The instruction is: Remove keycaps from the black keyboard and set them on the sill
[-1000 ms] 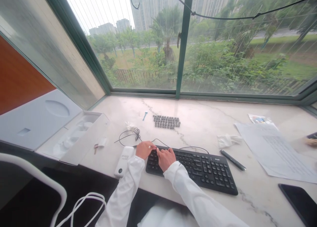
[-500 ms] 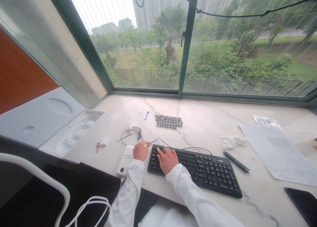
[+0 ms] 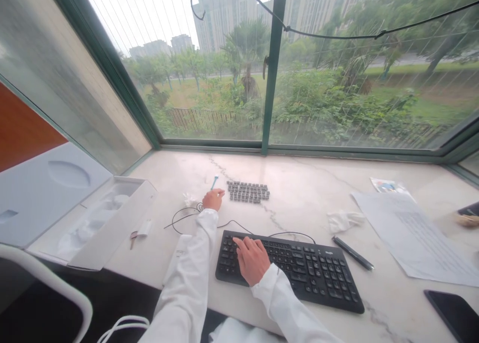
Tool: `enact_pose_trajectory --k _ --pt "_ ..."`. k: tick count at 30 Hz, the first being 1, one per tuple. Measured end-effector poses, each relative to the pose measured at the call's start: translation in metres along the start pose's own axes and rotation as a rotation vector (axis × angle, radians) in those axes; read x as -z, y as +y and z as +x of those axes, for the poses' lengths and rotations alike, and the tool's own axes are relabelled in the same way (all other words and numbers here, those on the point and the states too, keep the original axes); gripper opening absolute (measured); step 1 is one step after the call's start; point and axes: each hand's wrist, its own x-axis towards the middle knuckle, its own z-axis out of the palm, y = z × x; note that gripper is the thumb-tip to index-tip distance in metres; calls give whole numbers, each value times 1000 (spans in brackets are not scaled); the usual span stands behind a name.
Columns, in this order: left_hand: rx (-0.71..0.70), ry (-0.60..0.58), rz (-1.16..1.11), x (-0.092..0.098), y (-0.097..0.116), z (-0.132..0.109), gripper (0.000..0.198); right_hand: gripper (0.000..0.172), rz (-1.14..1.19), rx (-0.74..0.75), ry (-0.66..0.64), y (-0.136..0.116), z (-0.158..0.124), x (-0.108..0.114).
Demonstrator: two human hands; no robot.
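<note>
The person's left hand (image 3: 213, 200), in a white sleeve, is stretched forward over the pale marble desk (image 3: 307, 183), its fingers loosely curled with the forefinger pointing toward a neat block of loose dark grey keycaps (image 3: 247, 192) lying just beside it to the right; whether the fingers pinch anything cannot be told. A small blue plastic tool (image 3: 214, 182) lies just beyond the hand, and a coiled thin black cable (image 3: 187, 214) sits right under the wrist, running back to a flat black computer keyboard (image 3: 292, 268) at the near edge of the desk. The right hand (image 3: 252, 256) rests palm down on the left part of that keyboard, fingers spread over the keys and grasping nothing. A white rectangular power bank (image 3: 178, 251) lies left of the keyboard, partly hidden by the left sleeve. Farther left stands an open white cardboard box with a moulded insert (image 3: 101, 223), with a small tag and key-like piece (image 3: 139, 231) beside it. To the right of the keyboard lie a black pen (image 3: 352, 253), a crumpled white wrapper (image 3: 342, 219), a large printed white paper sheet (image 3: 419, 238) and, at the near right corner, a dark flat phone (image 3: 454, 315). Behind the desk a green-framed window (image 3: 267, 84) looks out on trees and tall buildings.
</note>
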Motion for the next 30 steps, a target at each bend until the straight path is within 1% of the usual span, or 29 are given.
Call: enact_pose_trajectory --k 4,6,8,10,13,15,18,20,22,24,25,26,27,29,30 --pt "-43 -35 10 -6 6 50 29 29 33 1 6 11 -11 3" --pt "-60 -56 16 -11 8 68 31 27 40 -9 19 18 -16 1" --pt "-69 -76 25 -17 10 82 32 26 44 -18 34 24 -19 -1" --pt "-70 -87 35 -22 11 90 31 25 48 -26 47 29 -22 -3" --pt "-65 -79 41 -28 13 96 25 24 56 -44 61 34 -23 -4" --pt "-57 -62 34 -29 14 97 20 25 67 -52 64 35 -23 -4" --pt "-28 -28 7 -25 15 93 17 25 80 -60 62 37 -22 -3" --pt "-13 3 -21 -19 15 85 20 25 84 -66 57 38 -21 -3" --pt "-15 35 -54 -12 16 69 25 24 83 -74 54 39 -20 -3" --pt "-38 47 -104 -3 16 42 29 24 82 -81 51 38 -19 -5" --pt "-76 39 -201 1 16 26 32 24 80 -82 51 38 -19 -6" --pt "-113 1 -290 6 16 7 34 24 79 -80 50 37 -18 -7" --pt "-140 -70 -351 10 16 -12 36 25 79 -73 49 36 -18 -8" --pt "-197 -243 -407 15 15 -51 36 26 78 -57 43 33 -17 -11" --pt "-219 -304 -412 16 14 -68 35 26 76 -48 37 31 -17 -12"
